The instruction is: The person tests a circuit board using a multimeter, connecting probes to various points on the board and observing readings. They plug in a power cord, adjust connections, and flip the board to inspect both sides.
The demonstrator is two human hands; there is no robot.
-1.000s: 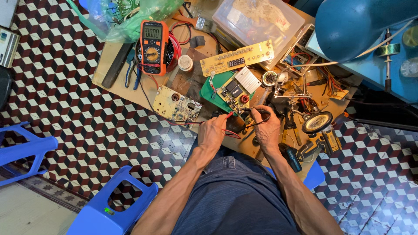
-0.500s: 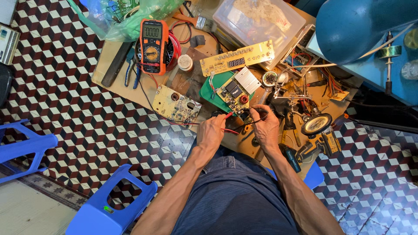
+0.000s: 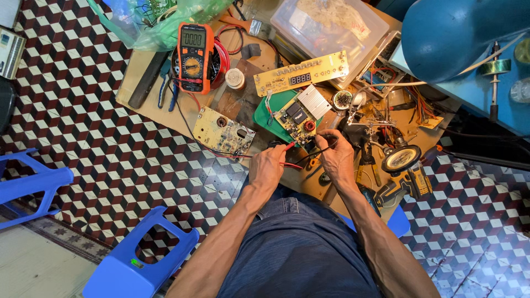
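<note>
Head view: person seated at a low desk [image 3: 149, 105].
Left hand [image 3: 268, 168]: grasping red probe [image 3: 288, 146], tip at the green circuit board [image 3: 298, 118].
Right hand [image 3: 337, 157]: grasping black probe [image 3: 314, 152], just right.
Risk: a probe slipping could bridge neighbouring contacts; leads to the multimeter [image 3: 193, 55] may snag.

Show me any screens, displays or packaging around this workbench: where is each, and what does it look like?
Multimeter: upper left of the board, orange and black, grey rectangular screen above a round dial.
Long circuit board: centre top, yellowish strip with a small dark digit display.
Plastic bag: top left, crumpled, green and clear.
Clear plastic box: top centre, rectangular, lidded.
Small device: far left edge, pale box with a little panel.
</note>
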